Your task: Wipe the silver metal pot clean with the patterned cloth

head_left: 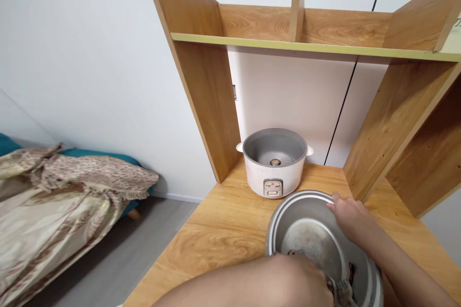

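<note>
A grey metal inner pot [288, 208] is tilted toward me over the wooden desk, its hollow side showing. My right hand [348, 216] grips its rim at the upper right, thumb and fingers closed on the edge. Across the pot's opening reaches my left hand [298, 273], closed on a crumpled patterned cloth [342, 292] that shows past the knuckles. Most of the left fingers are hidden. Just behind the pot stands a white rice cooker body [257, 177], lidless, with a small round plate in its bottom and a switch panel in front.
The wooden desk [216, 244] has shelf uprights on both sides and a shelf [266, 43] with a yellow-green edge above. At left, a blue couch [133, 156] is covered by a patterned throw [90, 177]. Grey floor [144, 235] lies between couch and desk.
</note>
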A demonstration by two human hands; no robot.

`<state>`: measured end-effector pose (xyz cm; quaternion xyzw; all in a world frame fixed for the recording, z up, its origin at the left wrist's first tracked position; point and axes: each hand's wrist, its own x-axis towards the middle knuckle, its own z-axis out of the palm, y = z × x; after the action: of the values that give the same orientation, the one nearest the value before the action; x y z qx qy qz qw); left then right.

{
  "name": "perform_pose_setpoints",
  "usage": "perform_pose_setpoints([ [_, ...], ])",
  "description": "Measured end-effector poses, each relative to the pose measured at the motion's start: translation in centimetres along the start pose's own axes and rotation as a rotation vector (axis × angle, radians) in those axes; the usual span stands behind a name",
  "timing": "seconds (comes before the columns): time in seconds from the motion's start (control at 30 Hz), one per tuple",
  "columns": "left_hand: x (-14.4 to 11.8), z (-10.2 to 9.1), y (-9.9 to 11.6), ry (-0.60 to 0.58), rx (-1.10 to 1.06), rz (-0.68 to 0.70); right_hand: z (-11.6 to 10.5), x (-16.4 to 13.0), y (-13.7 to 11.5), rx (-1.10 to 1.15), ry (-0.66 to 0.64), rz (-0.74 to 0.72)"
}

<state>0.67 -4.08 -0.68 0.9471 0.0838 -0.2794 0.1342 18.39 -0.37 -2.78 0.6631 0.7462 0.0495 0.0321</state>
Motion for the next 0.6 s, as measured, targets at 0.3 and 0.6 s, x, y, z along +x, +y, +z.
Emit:
perform_pose_setpoints([
  [0.3,-0.7,-0.3,0.7,0.035,0.119,0.034,0.1,0.2,0.0,0.006,-0.013,0.009],
  [0.6,-1.9,-1.6,0.9,0.064,-0.011,0.031,-0.1,0.2,-0.1,0.012,-0.015,0.002],
])
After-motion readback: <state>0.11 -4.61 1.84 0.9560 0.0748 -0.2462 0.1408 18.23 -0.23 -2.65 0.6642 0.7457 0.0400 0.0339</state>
